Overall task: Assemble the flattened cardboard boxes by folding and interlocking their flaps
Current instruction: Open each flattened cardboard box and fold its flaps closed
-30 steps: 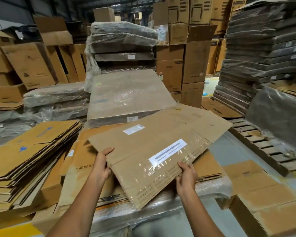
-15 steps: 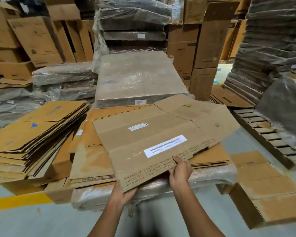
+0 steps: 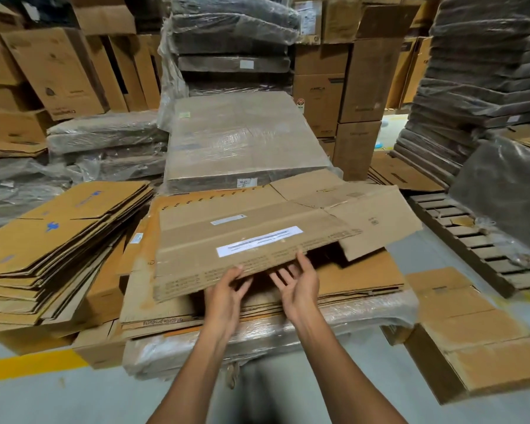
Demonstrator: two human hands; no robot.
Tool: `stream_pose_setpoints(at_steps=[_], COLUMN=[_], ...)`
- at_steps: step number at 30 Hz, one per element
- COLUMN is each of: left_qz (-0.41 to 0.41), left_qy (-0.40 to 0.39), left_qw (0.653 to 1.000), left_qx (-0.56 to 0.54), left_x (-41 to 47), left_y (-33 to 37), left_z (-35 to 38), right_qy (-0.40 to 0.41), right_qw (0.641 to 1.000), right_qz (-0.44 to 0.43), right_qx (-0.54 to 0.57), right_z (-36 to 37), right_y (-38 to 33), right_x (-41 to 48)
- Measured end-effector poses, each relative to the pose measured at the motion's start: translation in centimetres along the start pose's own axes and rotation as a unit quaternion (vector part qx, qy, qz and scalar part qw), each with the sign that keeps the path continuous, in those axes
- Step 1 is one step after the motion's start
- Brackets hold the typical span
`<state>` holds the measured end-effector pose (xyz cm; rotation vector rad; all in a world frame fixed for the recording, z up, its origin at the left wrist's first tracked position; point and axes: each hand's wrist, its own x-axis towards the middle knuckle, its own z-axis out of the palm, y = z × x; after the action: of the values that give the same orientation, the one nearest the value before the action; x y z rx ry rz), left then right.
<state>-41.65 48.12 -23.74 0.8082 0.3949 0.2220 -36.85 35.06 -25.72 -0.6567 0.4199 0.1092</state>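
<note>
A flattened cardboard box (image 3: 257,228) with a long white label lies tilted over a low stack of flat cartons (image 3: 364,276), its near edge lifted so a dark gap shows beneath. My left hand (image 3: 225,292) holds that near edge, thumb on top and fingers spread underneath. My right hand (image 3: 300,283) is just to the right with the palm turned up and fingers straight under the edge; its thumb tip touches the cardboard. One loose flap (image 3: 377,224) of the box sticks out to the right.
A tall pile of flattened boxes (image 3: 58,240) sits at the left. A plastic-wrapped bundle (image 3: 242,139) lies behind the work stack. A wooden pallet (image 3: 471,240) and a cardboard piece on the floor (image 3: 471,332) are at the right. A yellow floor line (image 3: 28,365) runs at lower left.
The box has come down flatter toward the stack. My right hand has let go of the near edge and opened palm up. My left hand moved up from below to the edge.
</note>
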Motion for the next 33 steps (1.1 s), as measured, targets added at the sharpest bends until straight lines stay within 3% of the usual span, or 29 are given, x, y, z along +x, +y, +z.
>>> stream_pose_setpoints(at_steps=[7,15,18,23,27,33], left_qz=[0.017,0.009,-0.008,-0.107,-0.084,-0.093], left_qy=[0.104,0.188,0.19,0.172,0.166,0.174], left_qw=[0.99,0.975,0.976,0.978,0.981,0.978], left_qx=[-0.094,-0.12,-0.107,-0.044,-0.048,-0.07], left_x=[4.5,3.7,4.2,4.0,3.6,4.4], left_y=[5.0,3.4,2.8,0.2,-1.5,-3.5], left_z=[-10.1,-11.6,-12.1,-12.1,-12.7,-14.2], right_qy=[0.079,0.226,0.265,0.334,0.376,0.34], right_qw=[0.996,0.969,0.961,0.939,0.919,0.923], right_qz=[0.026,0.045,0.041,0.022,-0.013,-0.072], right_qx=[0.02,-0.093,-0.071,-0.073,-0.119,-0.166], right_z=[-8.0,-10.1,-11.2,-13.8,-14.2,-11.0], right_y=[-2.3,-0.1,0.5,1.8,2.3,-0.8], right_x=[3.6,4.7,5.1,5.0,4.3,4.0])
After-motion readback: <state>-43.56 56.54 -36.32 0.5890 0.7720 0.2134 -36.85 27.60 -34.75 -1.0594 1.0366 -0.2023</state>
